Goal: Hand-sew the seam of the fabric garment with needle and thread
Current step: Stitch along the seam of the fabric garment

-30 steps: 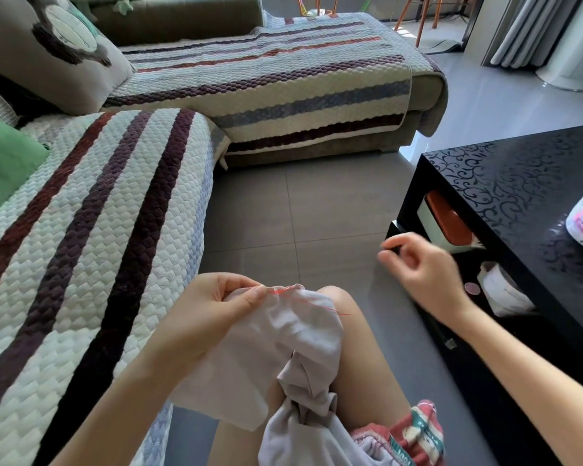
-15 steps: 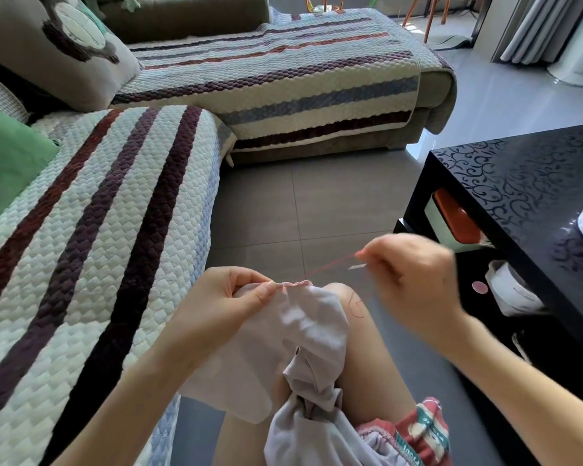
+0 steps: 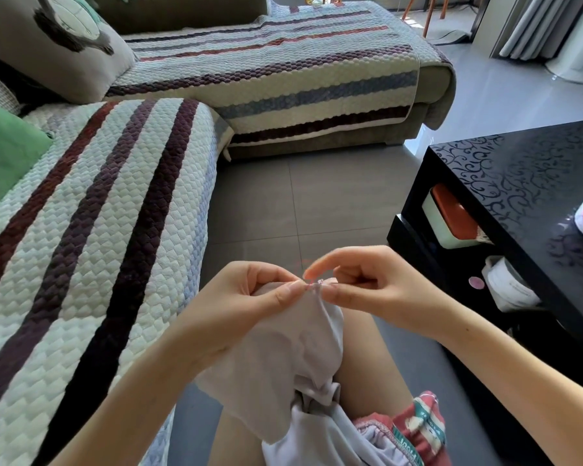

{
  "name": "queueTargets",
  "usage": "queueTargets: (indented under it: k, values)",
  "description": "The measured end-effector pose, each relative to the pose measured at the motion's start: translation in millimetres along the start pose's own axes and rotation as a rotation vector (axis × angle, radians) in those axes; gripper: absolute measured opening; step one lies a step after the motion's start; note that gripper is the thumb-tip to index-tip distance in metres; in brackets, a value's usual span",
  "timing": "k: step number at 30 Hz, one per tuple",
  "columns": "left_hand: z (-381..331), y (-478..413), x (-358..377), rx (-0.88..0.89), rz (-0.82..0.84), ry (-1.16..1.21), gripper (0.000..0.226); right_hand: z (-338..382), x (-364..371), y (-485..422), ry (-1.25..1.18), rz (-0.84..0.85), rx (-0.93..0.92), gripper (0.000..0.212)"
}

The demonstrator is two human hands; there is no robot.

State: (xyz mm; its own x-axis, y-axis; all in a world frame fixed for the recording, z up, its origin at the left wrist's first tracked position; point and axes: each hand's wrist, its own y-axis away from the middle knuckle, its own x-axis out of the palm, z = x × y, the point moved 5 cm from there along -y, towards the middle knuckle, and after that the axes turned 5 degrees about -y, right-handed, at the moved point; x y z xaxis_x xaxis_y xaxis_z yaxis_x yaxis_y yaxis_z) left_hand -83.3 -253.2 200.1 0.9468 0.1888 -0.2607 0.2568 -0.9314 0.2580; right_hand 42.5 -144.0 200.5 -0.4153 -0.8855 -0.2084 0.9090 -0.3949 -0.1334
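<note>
Garment (image 3: 297, 348), pale lilac, hangs crumpled, its top edge puckered.

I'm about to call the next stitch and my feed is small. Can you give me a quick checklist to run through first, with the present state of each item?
1. Seam edge of the garment pinched by the left hand: ok.
2. Fingertips of the right hand at that same edge, touching the cloth: ok.
3. Hold on the needle: cannot tell, too small to see.
4. Run of the thread, free of knots: cannot tell.
5. Rest of the garment draped over the knee: ok.
</note>
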Motion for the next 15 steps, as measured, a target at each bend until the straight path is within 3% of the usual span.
queueTargets:
  k: [4, 9, 15]
  values:
    - [2.5, 2.5, -2.8, 0.006, -0.024, -0.03, 0.018, -7.5, -2.1, 2.4, -0.048, -0.058, 0.077, 0.014]
    - [9.2, 3.6, -0.4, -0.014, -0.071, -0.011, 0.015, -15.0, -0.7, 8.3, -0.016, -0.076, 0.118, 0.016]
    - [12.1, -0.3, 2.4, 0.016, -0.113, -0.09, 0.017, -15.8, 5.4, 16.8, -0.01, -0.12, 0.081, 0.015]
